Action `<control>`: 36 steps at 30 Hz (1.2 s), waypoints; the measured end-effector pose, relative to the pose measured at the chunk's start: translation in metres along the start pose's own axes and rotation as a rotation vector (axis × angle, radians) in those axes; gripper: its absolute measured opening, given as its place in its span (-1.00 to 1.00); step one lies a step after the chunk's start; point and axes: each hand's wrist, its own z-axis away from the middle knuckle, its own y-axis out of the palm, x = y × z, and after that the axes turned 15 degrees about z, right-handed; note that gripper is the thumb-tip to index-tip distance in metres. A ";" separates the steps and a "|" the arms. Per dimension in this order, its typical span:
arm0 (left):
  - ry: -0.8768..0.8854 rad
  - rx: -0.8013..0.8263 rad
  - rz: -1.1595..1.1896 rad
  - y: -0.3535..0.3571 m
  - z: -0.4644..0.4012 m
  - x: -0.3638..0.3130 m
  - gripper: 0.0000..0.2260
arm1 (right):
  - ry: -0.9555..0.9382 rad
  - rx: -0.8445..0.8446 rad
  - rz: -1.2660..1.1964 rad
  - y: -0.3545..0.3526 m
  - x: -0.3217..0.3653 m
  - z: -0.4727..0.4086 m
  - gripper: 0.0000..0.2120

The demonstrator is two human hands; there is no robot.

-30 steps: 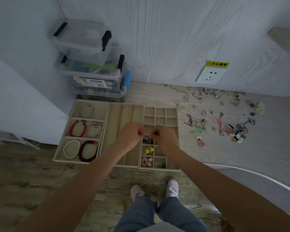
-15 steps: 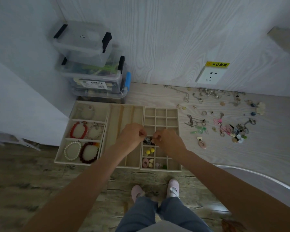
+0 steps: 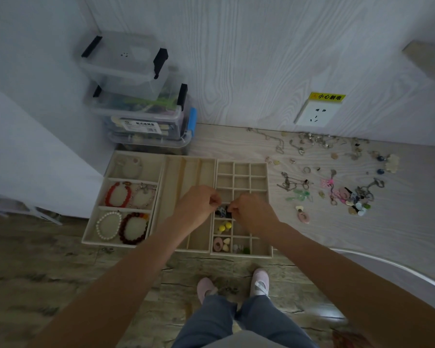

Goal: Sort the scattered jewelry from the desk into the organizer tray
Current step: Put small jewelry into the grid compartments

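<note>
Both hands have sunk slightly toward the organizer tray (image 3: 241, 169) — my left hand (image 3: 199, 205) and right hand (image 3: 253, 212) pinch one small dark piece (image 3: 222, 211) between them, directly over its grid cell, probably for a precise drop.

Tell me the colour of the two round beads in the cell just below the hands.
Yellow beads, clearest in the head view.
</note>
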 end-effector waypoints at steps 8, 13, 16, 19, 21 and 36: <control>0.045 0.060 -0.366 0.002 0.000 -0.007 -0.84 | -0.051 0.073 0.131 -0.005 -0.001 -0.004 -0.72; 0.124 0.040 -0.530 0.007 0.000 -0.011 -0.88 | -0.078 0.081 0.114 -0.007 -0.002 -0.002 -0.72; 0.169 0.002 -0.496 0.007 0.003 -0.005 -0.83 | -0.076 0.046 0.086 -0.008 -0.005 0.001 -0.71; 0.218 0.012 -0.456 0.000 0.013 0.003 -0.77 | -0.112 0.020 0.096 -0.012 -0.007 0.005 -0.70; 0.237 0.063 -0.481 -0.005 0.018 0.006 -0.67 | -0.138 0.004 0.129 -0.013 -0.007 0.006 -0.69; 0.326 0.063 -0.769 0.004 0.029 -0.002 -0.66 | -0.262 0.026 0.463 -0.015 0.003 0.007 -0.74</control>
